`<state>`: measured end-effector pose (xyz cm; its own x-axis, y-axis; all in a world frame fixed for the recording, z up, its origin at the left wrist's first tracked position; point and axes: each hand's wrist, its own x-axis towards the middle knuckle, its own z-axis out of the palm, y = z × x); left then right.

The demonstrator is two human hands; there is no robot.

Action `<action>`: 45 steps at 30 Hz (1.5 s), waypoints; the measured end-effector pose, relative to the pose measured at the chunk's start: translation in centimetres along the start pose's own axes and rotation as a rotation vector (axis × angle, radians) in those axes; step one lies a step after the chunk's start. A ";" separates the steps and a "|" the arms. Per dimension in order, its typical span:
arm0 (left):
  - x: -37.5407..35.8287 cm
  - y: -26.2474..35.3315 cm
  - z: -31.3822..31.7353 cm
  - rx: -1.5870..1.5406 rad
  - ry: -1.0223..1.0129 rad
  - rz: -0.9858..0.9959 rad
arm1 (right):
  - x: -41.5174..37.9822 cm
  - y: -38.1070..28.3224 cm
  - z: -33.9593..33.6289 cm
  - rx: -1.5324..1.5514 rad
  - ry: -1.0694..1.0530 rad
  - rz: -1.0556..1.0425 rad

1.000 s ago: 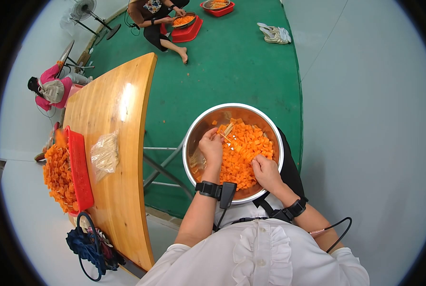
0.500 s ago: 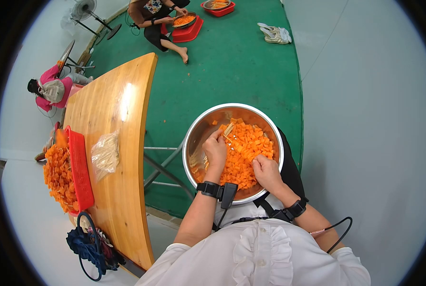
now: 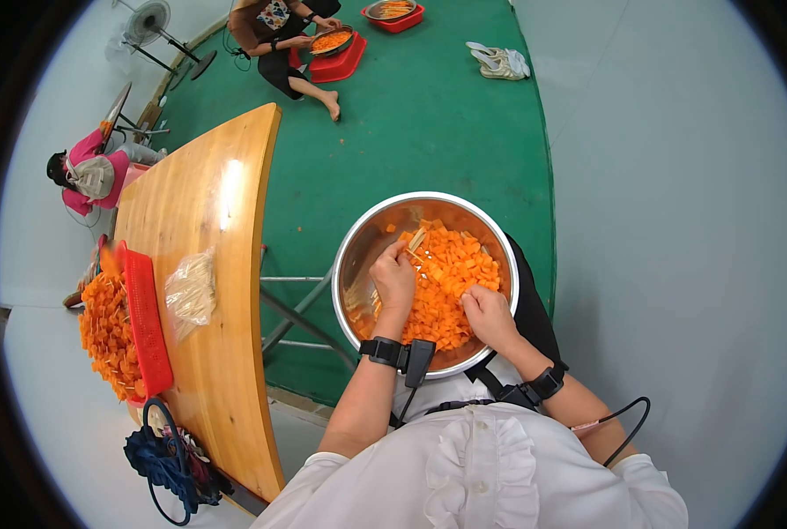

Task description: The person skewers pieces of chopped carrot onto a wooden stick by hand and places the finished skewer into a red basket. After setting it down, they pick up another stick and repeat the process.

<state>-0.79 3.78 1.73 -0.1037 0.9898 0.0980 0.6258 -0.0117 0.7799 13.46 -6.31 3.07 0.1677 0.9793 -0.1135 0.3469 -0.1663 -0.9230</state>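
Steel forms the round bowl (image 3: 358, 256) that is held on the person's lap, filled on its right side with a heap of orange cubes (image 3: 451, 282). The left hand (image 3: 394, 280) is closed around a small bunch of thin wooden sticks (image 3: 417, 239), whose tips are seen poking out above the fingers, over the far part of the heap. The right hand (image 3: 489, 317) is lowered onto the near edge of the cubes with its fingers curled into them; whether a cube is actually pinched cannot be told. Black bands with cables are worn on both wrists.

To the left, a long wooden bench (image 3: 208, 291) is seen. A clear bag of sticks (image 3: 191, 291) is laid on it, and a red tray (image 3: 142, 322) is set at its far edge, with a pile of skewered orange cubes (image 3: 107, 331) beside it. A dark blue bundle (image 3: 169, 454) is seen at the near end of the bench.

On the green floor mat (image 3: 429, 115), another person (image 3: 279, 35) is seated with a bowl on a red tray, and a person in pink (image 3: 89, 172) is seated beyond the bench. A pair of sandals (image 3: 497, 62) is left at the mat's edge.
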 end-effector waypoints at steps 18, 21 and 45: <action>-0.1 -0.1 0.0 0.077 0.009 0.055 | -0.1 0.0 0.3 -0.210 0.024 -0.165; -0.3 0.2 0.0 0.112 0.012 0.078 | -0.1 0.2 0.2 -0.323 0.017 -0.210; -1.1 -0.6 1.7 -0.179 -0.321 0.032 | 0.7 0.8 0.1 -0.326 0.104 -0.101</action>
<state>0.30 2.93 0.09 0.1795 0.9823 -0.0530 0.4763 -0.0397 0.8784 13.72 -5.76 2.24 0.2043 0.9786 0.0258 0.6400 -0.1136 -0.7600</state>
